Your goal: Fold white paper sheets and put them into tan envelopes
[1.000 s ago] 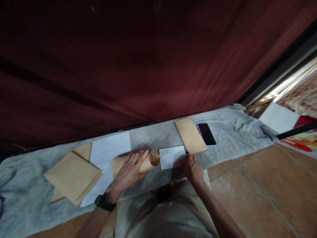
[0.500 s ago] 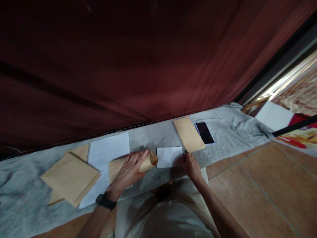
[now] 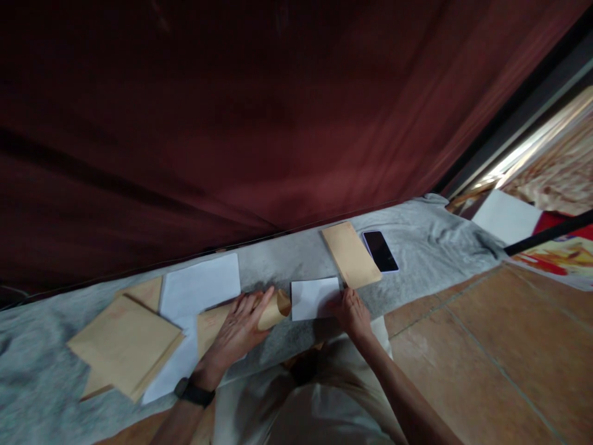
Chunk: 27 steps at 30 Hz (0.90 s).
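Observation:
My left hand [image 3: 243,318] grips a brown paper envelope [image 3: 210,324], thumb and fingers pressing its sides. The envelope's mouth [image 3: 283,303] bulges apart on the right. A folded sheet of white paper [image 3: 315,296] lies flat just right of that mouth, its left edge close to it; I cannot tell whether they touch. At the sheet's right edge my right hand [image 3: 354,311] is closed, pinching it between thumb and fingers. Another brown envelope [image 3: 352,253] rests flat beyond my right hand.
Several brown envelopes [image 3: 125,343] are piled at the left, partly over white sheets [image 3: 201,281]. A phone [image 3: 380,250] lies beside the right envelope. Grey cloth [image 3: 417,241] covers the narrow surface, with a dark red curtain-like backdrop [image 3: 278,136] behind and tiled floor [image 3: 486,346] at right.
The whole view has shifted slightly, so things appear a little lower and further left. Both hands keep nearly the same hold on the envelope and the sheet.

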Available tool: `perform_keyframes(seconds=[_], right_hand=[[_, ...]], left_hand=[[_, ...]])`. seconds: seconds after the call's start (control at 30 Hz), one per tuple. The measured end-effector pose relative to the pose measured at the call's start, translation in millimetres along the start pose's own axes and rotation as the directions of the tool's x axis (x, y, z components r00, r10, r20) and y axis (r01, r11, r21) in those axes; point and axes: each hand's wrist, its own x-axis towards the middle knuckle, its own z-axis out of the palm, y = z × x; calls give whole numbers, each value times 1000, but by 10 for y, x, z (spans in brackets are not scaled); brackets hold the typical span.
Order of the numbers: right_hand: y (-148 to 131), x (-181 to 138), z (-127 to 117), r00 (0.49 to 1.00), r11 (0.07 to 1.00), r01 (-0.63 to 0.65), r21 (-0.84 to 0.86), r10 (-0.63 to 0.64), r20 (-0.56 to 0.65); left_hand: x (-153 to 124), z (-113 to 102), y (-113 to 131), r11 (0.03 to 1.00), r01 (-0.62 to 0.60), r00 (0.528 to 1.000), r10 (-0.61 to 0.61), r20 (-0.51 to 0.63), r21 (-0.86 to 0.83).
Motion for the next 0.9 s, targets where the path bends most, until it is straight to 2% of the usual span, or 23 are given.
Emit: perform_keyframes(seconds=[0.13,0.23,0.37,0.47,0.63,0.9], right_hand=[[18,6,-27,1000,980,18,199,-17,-3],[48,9,-118,999,930,26,368,-34,15],[60,14,-368,999,783,39,621,-43,-10],[8,8,-583,1000,686,29,727,-21,-20],[-119,-25,-718,1000,628,-9,778,-13,22],[-72,-16,-598,977,663,47,747,-185,103]], left_hand=[[14,5,-1,1000,1,1000,-1,-20,-6],[17,13,-10,1000,-10,999,10,-42,1],[37,15,7,1000,3,999,-3,-33,6],[77,29,44,1000,13,999,-12,-41,9],[142,79,100,998,26,997,-22,-76,53],[171,114,160,993,10,995,1,-103,114]])
